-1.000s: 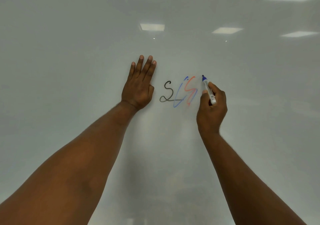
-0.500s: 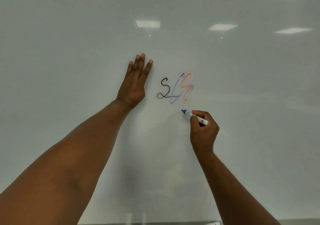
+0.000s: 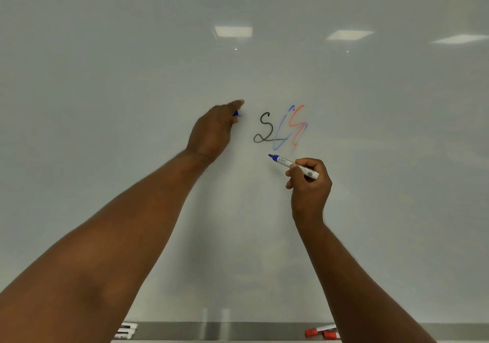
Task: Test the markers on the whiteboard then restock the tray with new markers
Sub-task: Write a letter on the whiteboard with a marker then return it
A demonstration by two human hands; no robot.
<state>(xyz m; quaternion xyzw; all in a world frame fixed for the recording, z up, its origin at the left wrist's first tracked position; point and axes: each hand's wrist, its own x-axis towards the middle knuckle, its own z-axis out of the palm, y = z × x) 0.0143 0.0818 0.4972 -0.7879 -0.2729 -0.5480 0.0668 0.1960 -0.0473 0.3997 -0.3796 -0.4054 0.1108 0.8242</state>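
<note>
Lifting off the whiteboard, the left hand, flat a moment before, curled around what looked like a blue cap. The right hand gripped the blue marker, lowered just below the scribbles. That test seemed finished, with capping likely next; the tray waited below.

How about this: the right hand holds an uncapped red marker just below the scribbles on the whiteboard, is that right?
No: the head view shows the marker in the right hand is blue, not red. It is uncapped, just below the scribbles on the whiteboard.
</note>
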